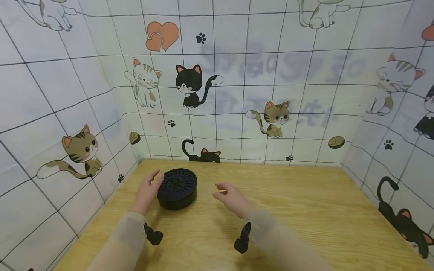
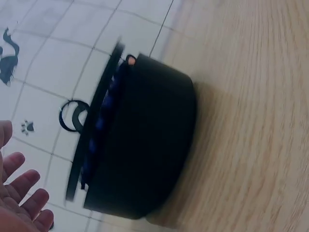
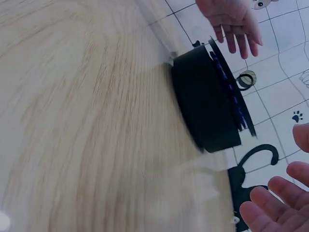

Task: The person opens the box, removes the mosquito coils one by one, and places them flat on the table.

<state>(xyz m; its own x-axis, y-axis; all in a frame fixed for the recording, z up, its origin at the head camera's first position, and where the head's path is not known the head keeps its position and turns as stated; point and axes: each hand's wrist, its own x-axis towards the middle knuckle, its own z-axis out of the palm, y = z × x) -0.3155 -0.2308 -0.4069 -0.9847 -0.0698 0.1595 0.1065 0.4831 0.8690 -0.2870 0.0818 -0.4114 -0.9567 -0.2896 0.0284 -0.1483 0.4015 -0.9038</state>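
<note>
Black and matt, a squat round box (image 1: 177, 199) sits on the table (image 1: 291, 203), towards ten o'clock from its middle. Its side is a smooth drum; whether plastic or metal, I cannot tell. On top is a thin flat lid (image 1: 184, 183) with slots fanning out like spokes, and a small ring (image 3: 246, 80) stands up from it. From the wrists, the lid rides above the rim, with a ribbed purple-blue band in the gap; what that band is made of is hard to make out. The box's far side is hidden in the head view, and it blurs in the left wrist view.

At the box's nine o'clock is the left hand (image 1: 148, 192), just beside it, fingers relaxed and apart from it. At three o'clock, farther off, the right hand (image 1: 234, 199) has its fingers loosely bent, clear of the box. Neither hand grips anything. Pale sleeves (image 1: 120, 242) run off the lower edge, each with a black mount (image 1: 154, 236) at the wrist.

Yellowish wood grain streaks the table. Beyond, towards twelve o'clock, hangs a creased white sheet (image 1: 230, 71), grid-lined and printed with cats, some cut off; blurred marks show faintly through it.
</note>
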